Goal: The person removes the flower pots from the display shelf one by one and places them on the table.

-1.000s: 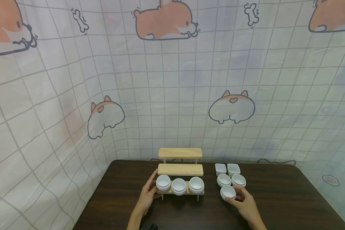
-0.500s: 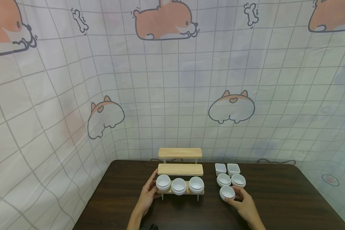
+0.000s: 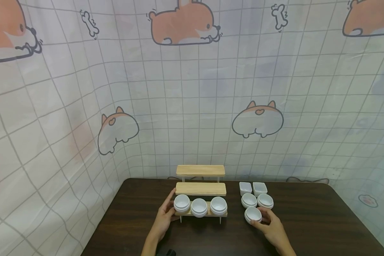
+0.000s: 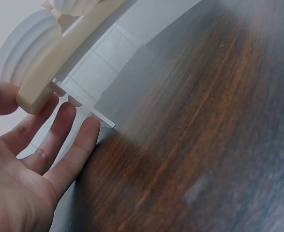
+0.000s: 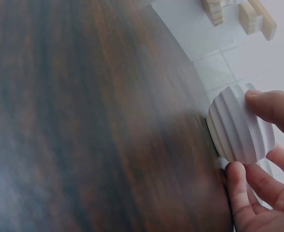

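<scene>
My left hand (image 3: 162, 217) pinches the left end of the lowest board of a three-tier wooden display stand (image 3: 201, 188). In the left wrist view, the thumb lies against the board end (image 4: 31, 99) while the other fingers spread below, near a clear support leg (image 4: 91, 107). Three round white ramekins (image 3: 199, 207) stand in a row on that lowest board. At the right, my right hand (image 3: 273, 227) grips another round ramekin (image 3: 253, 214) between thumb and fingers. Its ribbed side (image 5: 238, 126) faces the right wrist camera, low against the tabletop.
Behind the gripped ramekin stand two more round ramekins (image 3: 249, 200) and two square white dishes (image 3: 260, 188). Everything is on a dark wooden table (image 3: 310, 213), with a grid-patterned cloth (image 3: 198, 135) hanging behind. A small black object (image 3: 171, 252) shows at the front edge.
Between the first frame and the second, the right hand's ramekin shifts very slightly left. Since then nothing visibly moves, and the left hand keeps its place on the stand.
</scene>
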`<state>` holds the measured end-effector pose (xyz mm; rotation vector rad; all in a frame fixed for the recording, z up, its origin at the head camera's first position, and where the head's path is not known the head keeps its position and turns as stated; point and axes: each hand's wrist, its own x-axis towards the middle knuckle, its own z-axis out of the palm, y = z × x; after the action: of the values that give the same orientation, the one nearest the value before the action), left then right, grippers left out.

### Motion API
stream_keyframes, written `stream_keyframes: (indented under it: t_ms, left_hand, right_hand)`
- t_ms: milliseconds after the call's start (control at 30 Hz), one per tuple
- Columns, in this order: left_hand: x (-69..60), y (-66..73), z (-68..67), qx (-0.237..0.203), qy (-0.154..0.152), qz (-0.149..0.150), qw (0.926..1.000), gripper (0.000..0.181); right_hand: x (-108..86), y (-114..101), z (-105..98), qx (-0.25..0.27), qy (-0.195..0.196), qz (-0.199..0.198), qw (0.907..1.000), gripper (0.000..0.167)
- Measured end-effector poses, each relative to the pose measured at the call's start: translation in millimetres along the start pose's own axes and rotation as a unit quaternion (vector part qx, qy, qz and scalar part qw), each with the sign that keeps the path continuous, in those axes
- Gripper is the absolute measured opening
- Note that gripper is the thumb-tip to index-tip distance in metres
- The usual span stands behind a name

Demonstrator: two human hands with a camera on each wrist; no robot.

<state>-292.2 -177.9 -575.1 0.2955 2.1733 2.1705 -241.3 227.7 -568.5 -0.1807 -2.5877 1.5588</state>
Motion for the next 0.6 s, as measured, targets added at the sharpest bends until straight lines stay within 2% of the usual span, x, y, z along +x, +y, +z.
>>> stream_keyframes:
  t_ms: [600]
  left_hand:
    - [-0.8,3.3,0.5,-0.001,-0.006,0.002,1.0000,0.067]
  right_hand:
    - [1.3,-1.0,-1.2,-0.004,-0.006,0.000,1.0000,0.061]
